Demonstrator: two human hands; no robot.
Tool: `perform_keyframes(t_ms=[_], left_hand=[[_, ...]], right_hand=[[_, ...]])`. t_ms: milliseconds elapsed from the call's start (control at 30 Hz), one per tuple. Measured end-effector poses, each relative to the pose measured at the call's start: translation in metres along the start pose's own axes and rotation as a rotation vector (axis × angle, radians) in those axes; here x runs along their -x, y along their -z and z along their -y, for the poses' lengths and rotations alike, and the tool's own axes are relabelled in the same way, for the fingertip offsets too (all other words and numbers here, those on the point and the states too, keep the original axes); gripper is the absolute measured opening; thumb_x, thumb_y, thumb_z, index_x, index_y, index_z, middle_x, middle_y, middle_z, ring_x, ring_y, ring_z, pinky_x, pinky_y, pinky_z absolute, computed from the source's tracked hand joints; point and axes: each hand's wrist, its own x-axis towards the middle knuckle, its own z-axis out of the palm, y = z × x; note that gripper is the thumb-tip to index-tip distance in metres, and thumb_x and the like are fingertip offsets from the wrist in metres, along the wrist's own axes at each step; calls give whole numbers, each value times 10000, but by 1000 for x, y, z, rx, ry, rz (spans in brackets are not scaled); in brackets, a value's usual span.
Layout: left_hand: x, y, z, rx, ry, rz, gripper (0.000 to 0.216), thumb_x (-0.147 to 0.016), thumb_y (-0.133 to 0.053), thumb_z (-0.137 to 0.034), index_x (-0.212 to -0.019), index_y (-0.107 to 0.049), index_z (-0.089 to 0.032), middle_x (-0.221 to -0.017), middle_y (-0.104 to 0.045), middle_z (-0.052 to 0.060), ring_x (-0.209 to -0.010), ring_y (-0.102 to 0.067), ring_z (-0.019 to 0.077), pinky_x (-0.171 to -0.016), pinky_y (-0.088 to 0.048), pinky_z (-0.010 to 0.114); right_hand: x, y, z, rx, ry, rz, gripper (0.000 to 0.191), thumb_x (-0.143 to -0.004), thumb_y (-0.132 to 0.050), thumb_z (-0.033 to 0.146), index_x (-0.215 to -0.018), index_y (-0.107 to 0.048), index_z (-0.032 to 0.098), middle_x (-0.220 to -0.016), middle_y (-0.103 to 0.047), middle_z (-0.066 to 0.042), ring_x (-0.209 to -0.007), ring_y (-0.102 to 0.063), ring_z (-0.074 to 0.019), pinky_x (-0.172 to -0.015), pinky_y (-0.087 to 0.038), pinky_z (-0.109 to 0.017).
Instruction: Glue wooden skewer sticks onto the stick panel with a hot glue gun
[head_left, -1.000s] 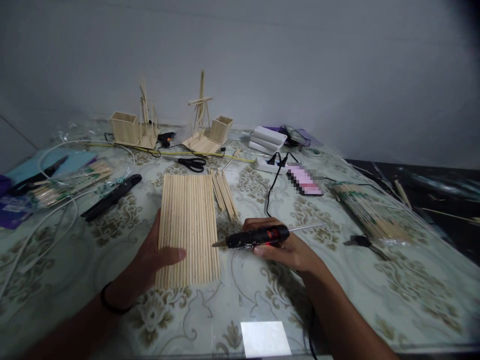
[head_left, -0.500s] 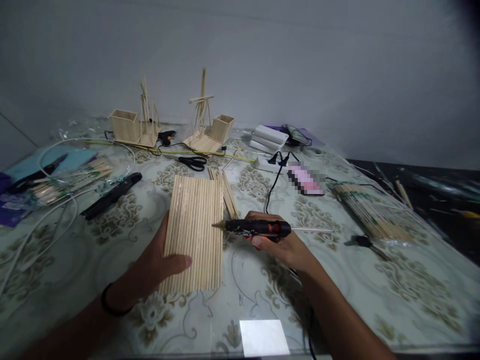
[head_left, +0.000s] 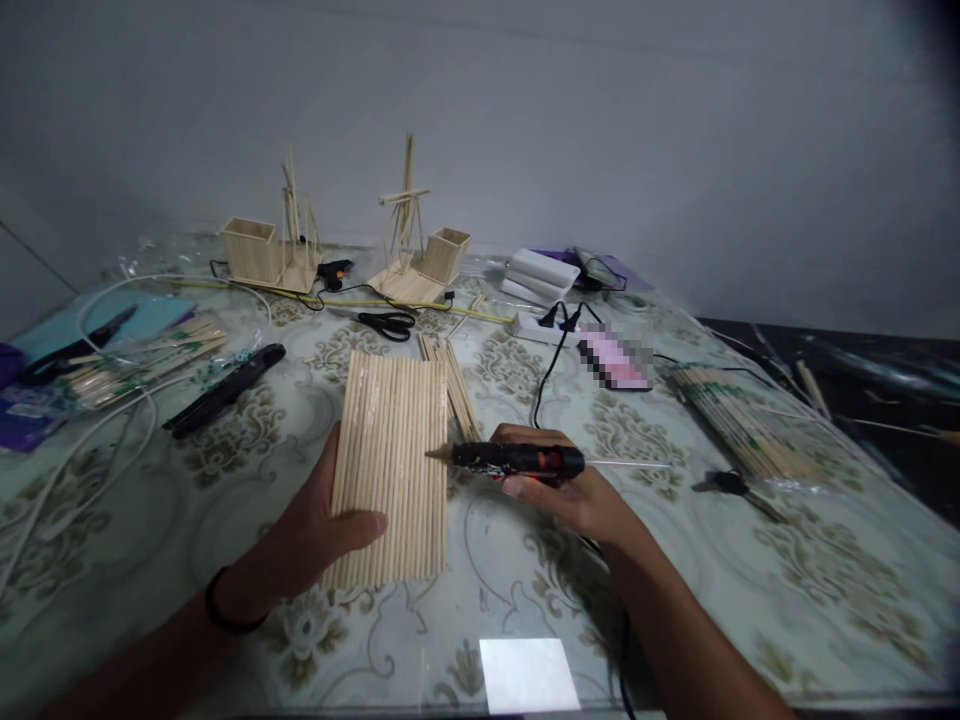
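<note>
Left hand (head_left: 326,530) pinches the edge of a stick panel (head_left: 394,440), thumb on top, its fingers hidden beneath; from my remote seat I see the right hand (head_left: 559,500) wrapped round a glue gun (head_left: 517,460), though I cannot tell whether the trigger is squeezed. The panel is tilted up a little over the near middle of the table (head_left: 495,560), just short of some loose sticks (head_left: 463,400); the gun's nozzle (head_left: 439,454) points over its right part, touching or only close, I cannot say; I judge the step to be gluing on the panel's face; the next move, to my mind, calls for a steady left grip and a controlled nozzle.
</note>
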Motion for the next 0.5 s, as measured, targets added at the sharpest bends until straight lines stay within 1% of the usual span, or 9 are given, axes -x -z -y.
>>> perform_keyframes(t_ms=[100,200,333,500], left_hand=[[0,1,2,20,3,4,868,-802,-874,-370,-1568,-469,-314,-1505,-647,52,-1394,-578,387,-1168,-506,458],[0,2,2,16,-12,-7,895,-796,-874,-378,-1586,-457,-332,-1472,-662,44,-1398,-571,391,-1193,-480,471],[0,1,-2,-11,-28,-37,937,-765,-887,-364,-1601,-464,-324,-1540,-623,55,-1474,-500,409,-1260,-400,479],[2,0,-5,19,-22,-36,947,-766,-889,-362,-1610,-460,-335,-1612,-578,44,-1511,-470,413,-1274,-384,477]], right_hand=[[0,0,1,6,4,0,421,-1016,-651,556,-796,-624,198,-798,-563,-18,-701,-522,-187,-633,-366,-327],[0,0,2,29,5,5,440,-1015,-641,578,-790,-612,201,-795,-563,-20,-693,-516,-187,-627,-366,-328],[-1,-1,2,48,22,-2,446,-1012,-640,591,-785,-611,207,-790,-572,-20,-691,-514,-189,-625,-371,-330],[-1,-4,0,34,24,-23,435,-1011,-648,583,-783,-619,213,-787,-578,-22,-691,-525,-194,-628,-382,-334]])
